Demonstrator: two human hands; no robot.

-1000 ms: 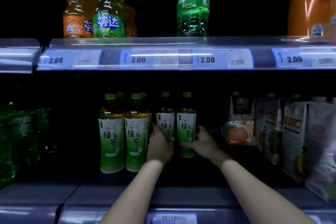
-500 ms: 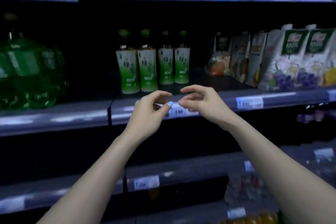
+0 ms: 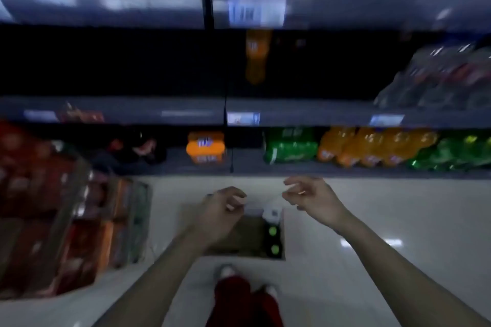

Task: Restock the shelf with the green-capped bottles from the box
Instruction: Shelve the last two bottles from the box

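A brown cardboard box (image 3: 239,236) stands open on the white floor below me, in front of the shelving. Two green bottle caps (image 3: 272,231) show along its right inner side. My left hand (image 3: 220,210) hovers over the box's left part with loosely curled fingers and holds nothing. My right hand (image 3: 310,195) hangs above the box's far right corner, fingers relaxed and empty. The frame is blurred by motion. The shelf with the green tea bottles is out of view.
The lowest shelf (image 3: 292,167) carries orange (image 3: 206,147) and green soda bottles (image 3: 291,145). Stacked red and orange cartons (image 3: 53,207) stand on the floor at left. My red trouser legs and shoes (image 3: 239,292) are just behind the box.
My view has swung down from the tea shelf to the floor and the box. Both hands let go of the shelved bottles, drew back, and now hover empty over the box.
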